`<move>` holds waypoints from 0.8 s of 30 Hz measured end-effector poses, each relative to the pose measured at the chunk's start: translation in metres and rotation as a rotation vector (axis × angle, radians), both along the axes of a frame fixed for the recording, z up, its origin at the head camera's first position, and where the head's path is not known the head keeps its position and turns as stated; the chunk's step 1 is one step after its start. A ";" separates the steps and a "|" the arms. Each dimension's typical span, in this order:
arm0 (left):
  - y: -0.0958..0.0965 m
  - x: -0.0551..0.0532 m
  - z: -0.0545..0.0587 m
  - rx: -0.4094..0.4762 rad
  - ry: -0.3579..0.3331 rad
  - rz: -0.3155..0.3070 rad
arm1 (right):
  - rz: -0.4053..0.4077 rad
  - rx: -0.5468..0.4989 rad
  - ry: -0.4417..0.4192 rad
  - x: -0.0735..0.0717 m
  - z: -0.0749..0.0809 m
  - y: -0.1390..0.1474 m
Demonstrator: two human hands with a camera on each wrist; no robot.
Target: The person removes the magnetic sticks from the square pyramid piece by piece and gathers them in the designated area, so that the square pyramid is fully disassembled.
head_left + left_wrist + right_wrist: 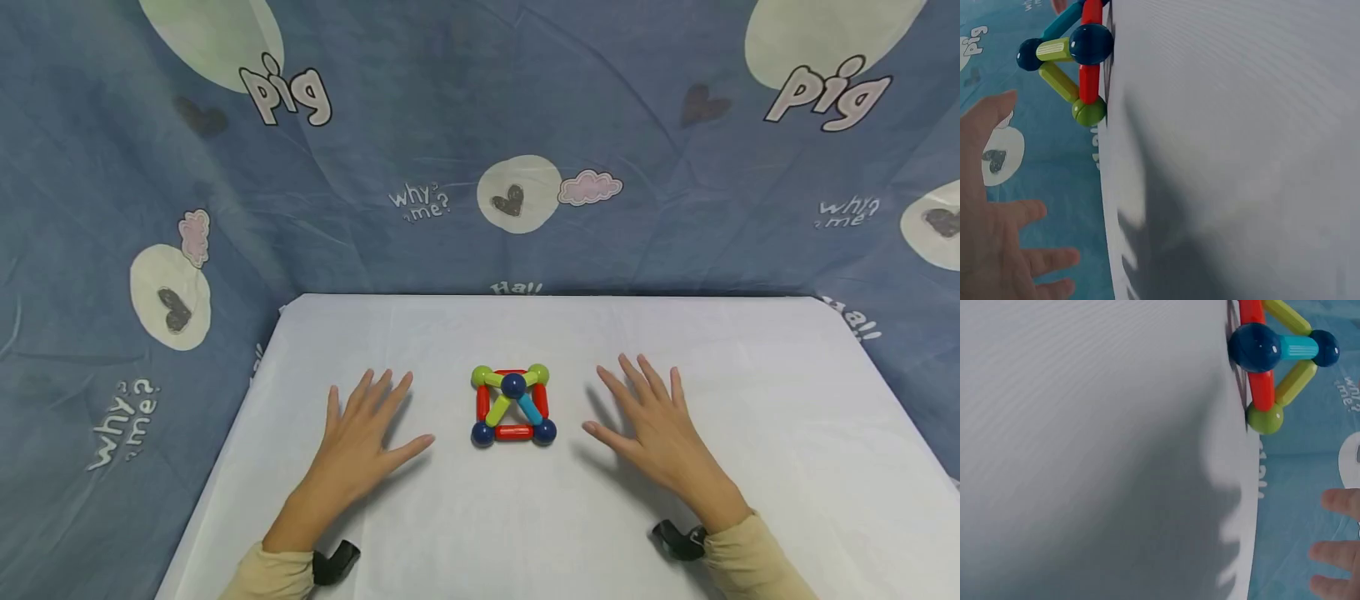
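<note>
A small pyramid of rods and balls (513, 432) stands on the white table in the head view. Its square base has red rods, with two green balls at the back and two dark blue balls in front. Green rods and one light blue rod (529, 408) rise to a dark blue ball (513, 385) on top. To its left my left hand (363, 446) hovers with fingers spread, holding nothing. On the other side my right hand (660, 437) is spread likewise and apart from the pyramid. Both wrist views show the pyramid beyond the fingers.
A white cloth covers the table (517, 525). Behind and at the sides hangs a blue curtain (420, 100) printed with words and hearts. Dark wrist cameras sit at both cuffs, the left one (336, 563) and the right one (678, 540).
</note>
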State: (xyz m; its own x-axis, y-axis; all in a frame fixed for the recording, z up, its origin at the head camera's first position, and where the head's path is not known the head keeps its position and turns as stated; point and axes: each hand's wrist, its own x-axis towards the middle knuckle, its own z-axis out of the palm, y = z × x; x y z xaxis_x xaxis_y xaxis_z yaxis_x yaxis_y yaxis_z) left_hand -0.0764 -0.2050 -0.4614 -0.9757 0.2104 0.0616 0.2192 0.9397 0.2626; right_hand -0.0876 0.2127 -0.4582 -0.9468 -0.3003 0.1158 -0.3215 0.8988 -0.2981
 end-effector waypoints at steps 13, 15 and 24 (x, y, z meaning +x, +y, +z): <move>0.033 -0.022 -0.009 0.348 -0.227 -0.057 | 0.145 -0.187 0.221 -0.014 0.002 -0.025; 0.040 -0.025 -0.012 0.379 -0.257 -0.060 | 0.178 -0.218 0.254 -0.016 0.003 -0.030; 0.060 -0.041 -0.017 0.473 -0.265 -0.137 | 0.291 -0.261 0.304 -0.023 0.015 -0.053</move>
